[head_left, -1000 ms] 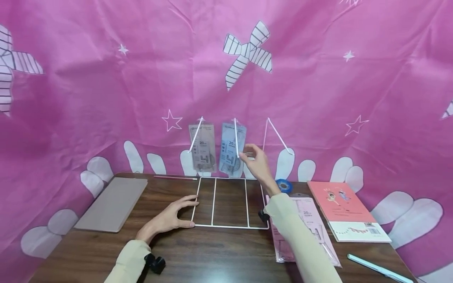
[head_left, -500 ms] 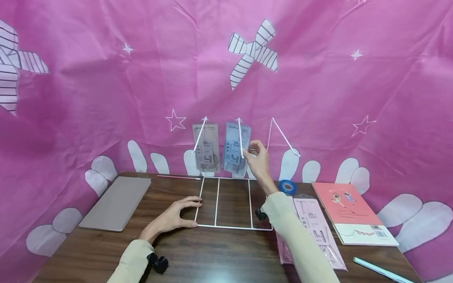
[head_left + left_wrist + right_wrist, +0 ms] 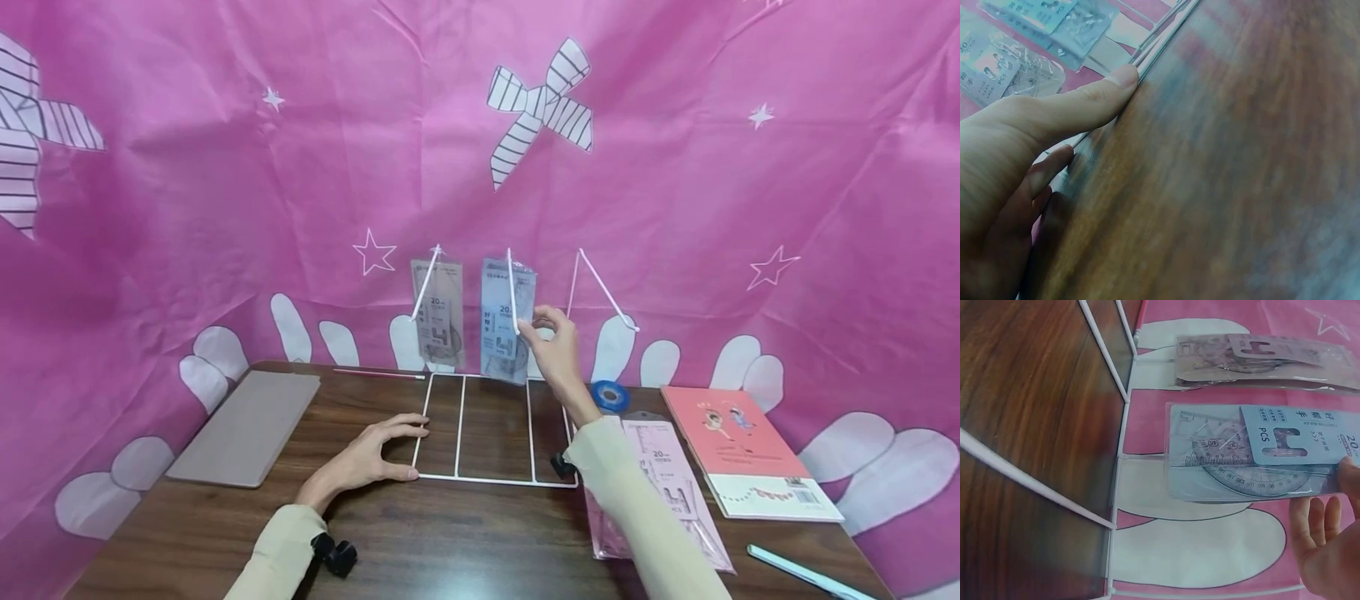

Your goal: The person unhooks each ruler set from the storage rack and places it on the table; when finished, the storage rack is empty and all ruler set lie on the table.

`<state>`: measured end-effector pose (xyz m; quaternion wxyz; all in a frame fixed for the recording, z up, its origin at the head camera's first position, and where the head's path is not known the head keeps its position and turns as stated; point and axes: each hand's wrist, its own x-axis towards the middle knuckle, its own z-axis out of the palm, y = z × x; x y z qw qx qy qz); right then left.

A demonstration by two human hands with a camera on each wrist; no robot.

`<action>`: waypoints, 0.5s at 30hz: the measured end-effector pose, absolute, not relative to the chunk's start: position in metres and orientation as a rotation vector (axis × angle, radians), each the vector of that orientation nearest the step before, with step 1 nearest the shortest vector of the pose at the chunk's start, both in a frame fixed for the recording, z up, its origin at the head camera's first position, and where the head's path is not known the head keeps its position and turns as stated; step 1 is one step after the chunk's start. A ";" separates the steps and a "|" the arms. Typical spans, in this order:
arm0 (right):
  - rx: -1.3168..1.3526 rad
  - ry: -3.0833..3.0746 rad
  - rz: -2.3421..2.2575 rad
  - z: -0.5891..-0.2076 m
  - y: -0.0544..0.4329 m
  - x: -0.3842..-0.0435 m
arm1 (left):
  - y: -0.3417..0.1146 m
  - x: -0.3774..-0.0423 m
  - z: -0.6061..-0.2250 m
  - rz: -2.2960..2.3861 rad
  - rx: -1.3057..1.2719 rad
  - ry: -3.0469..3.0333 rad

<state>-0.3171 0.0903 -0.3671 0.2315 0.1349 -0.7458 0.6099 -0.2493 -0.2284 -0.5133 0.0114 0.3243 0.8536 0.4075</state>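
Observation:
A white wire rack stands on the table with three slanting prongs. From its middle prong hangs a blue pack of rulers, clear plastic with a protractor and set square inside. My right hand pinches the pack's right edge beside the prong tip, thumb in front and fingers behind in the right wrist view. Another ruler pack, greyish brown, hangs on the left prong; the right prong carries nothing. My left hand rests at the rack's left side, thumb on the front corner and fingertips on the side wire.
Under the right forearm lies a pink ruler pack, partly covered. A roll of blue tape, a coral booklet and a pale pen are to the right. At left lies a grey notebook; a thin pencil is behind.
The blue ruler pack has tipped, its lower end coming slightly forward and down with my right hand. My left hand stays at the rack. The head view has shifted a little.

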 end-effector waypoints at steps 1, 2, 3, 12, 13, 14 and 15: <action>0.382 -2.051 1.674 -0.367 0.093 -0.315 | -0.228 -0.249 -0.513 1.270 1.014 2.665; 0.393 -2.053 1.676 -0.367 0.095 -0.313 | -0.228 -0.249 -0.513 1.268 1.014 2.668; 0.402 -2.060 1.680 -0.366 0.097 -0.310 | -0.228 -0.249 -0.513 1.269 1.014 2.669; 0.449 -2.179 1.738 -0.362 0.108 -0.289 | -0.227 -0.247 -0.513 1.279 1.018 2.677; 0.450 -2.184 1.744 -0.361 0.108 -0.287 | -0.227 -0.247 -0.513 1.282 1.015 2.675; 0.447 -2.190 1.745 -0.362 0.108 -0.285 | -0.228 -0.247 -0.513 1.282 1.014 2.676; 0.452 -2.191 1.743 -0.362 0.109 -0.284 | -0.228 -0.247 -0.513 1.285 1.013 2.674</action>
